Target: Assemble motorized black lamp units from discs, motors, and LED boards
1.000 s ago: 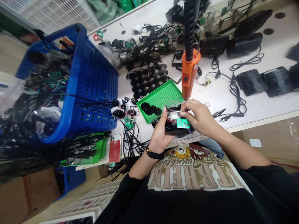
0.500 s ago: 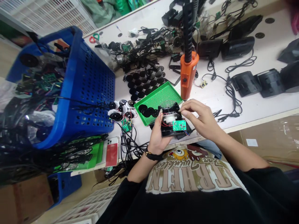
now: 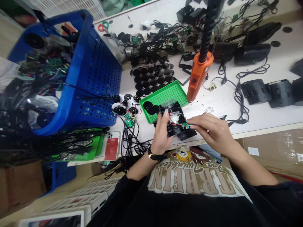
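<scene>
My left hand (image 3: 161, 134) grips a black plastic housing (image 3: 174, 121) from below, thumb on its left edge, above the near edge of the white table (image 3: 260, 107). Inside the housing sit a white part and red wires. My right hand (image 3: 214, 130) pinches a small green circuit board (image 3: 186, 125) at the housing's right side, the board turned nearly edge-on. A green tray (image 3: 165, 94) with black round discs lies just behind the housing.
A blue perforated basket (image 3: 94, 78) full of boards and wires stands at left. An orange hanging tool (image 3: 198, 77) dangles behind the tray. Black discs, cables and black housings (image 3: 267, 90) cover the table's far side. A red phone (image 3: 111, 148) lies near the front edge.
My right hand has dropped from above the housing to its right side and now pinches the green board, which has turned from flat to nearly edge-on. The view shifted slightly.
</scene>
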The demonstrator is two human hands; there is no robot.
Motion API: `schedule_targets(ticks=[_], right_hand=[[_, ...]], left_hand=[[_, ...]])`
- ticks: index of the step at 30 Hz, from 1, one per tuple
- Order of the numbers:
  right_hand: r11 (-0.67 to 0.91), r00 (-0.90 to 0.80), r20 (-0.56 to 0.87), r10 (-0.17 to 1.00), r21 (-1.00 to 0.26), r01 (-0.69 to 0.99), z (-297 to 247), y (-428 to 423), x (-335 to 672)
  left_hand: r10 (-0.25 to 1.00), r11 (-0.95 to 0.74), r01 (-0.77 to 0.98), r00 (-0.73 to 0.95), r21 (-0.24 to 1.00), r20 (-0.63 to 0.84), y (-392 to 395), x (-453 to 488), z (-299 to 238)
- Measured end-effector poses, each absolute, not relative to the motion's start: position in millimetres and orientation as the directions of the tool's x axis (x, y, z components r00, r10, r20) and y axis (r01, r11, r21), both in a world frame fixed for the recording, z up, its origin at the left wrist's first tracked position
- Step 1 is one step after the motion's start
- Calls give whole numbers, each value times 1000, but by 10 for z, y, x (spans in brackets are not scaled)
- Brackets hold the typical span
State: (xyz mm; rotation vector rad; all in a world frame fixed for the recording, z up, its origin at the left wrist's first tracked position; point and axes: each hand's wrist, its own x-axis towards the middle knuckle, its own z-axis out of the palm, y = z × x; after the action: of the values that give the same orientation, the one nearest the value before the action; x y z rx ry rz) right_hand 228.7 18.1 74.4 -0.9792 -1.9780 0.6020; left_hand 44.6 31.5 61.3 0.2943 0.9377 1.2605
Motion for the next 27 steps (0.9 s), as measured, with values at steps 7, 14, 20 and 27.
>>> schedule_targets(ticks=[7, 14, 20, 27], right_hand=[[498, -340, 395, 853, -811, 308, 701, 205, 2104], [530, -361, 425, 830, -803, 274, 660, 248, 2009], [592, -340, 494, 800, -739, 321, 620, 288, 1941], [607, -289, 534, 794, -717, 342, 619, 321, 1860]], left_hand=[[899, 339, -691, 39, 638, -436, 332, 391, 623], [913, 306, -724, 39, 618, -406, 333, 380, 612], [903, 307, -713, 9, 630, -430, 342, 365, 625], [906, 277, -762, 4, 585, -423, 384, 336, 661]])
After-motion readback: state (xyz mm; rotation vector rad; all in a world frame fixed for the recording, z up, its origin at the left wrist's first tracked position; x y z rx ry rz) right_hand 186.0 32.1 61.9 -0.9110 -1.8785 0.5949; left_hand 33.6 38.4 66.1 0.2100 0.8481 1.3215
